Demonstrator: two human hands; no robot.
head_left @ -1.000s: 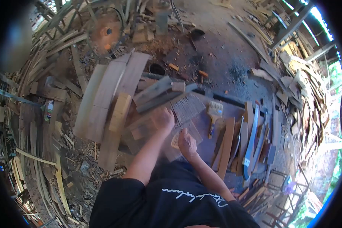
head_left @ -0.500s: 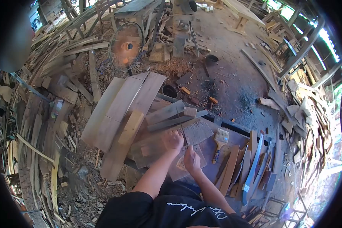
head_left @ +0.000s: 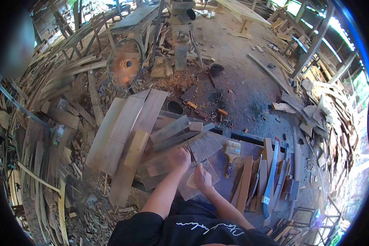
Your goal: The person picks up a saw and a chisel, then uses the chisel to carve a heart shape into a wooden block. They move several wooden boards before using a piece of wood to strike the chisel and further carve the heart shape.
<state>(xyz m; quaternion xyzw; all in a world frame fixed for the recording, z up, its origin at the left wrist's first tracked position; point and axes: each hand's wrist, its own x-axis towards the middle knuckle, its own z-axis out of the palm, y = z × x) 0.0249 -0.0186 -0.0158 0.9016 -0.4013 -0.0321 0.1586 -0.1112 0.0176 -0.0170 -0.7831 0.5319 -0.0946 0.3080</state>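
Observation:
On the workbench, a flat grey-brown wooden board (head_left: 207, 146) with lines across its surface lies at a slant. My left hand (head_left: 182, 158) is closed at the board's left end, its fingertips partly hidden. A thin, dark, long tool (head_left: 190, 148) crosses the board beside that hand; its exact kind is unclear. My right hand (head_left: 202, 178) is closed around the tool's near end. Under and near my hands lie other flat wooden pieces (head_left: 162, 167). A wide paintbrush (head_left: 232, 153) is to the right of the board.
Long planks (head_left: 119, 141) lean at the left of the bench. At the right are a handsaw (head_left: 270, 184) with a blue edge and several wood strips (head_left: 245, 183). A caged fan (head_left: 126, 63) stands beyond. Scrap wood (head_left: 53, 164) covers the ground to the left.
The camera view has shifted, so the scene sits further left and slightly lower. Both hands keep about the same place at the board, and the dark tool still crosses it.

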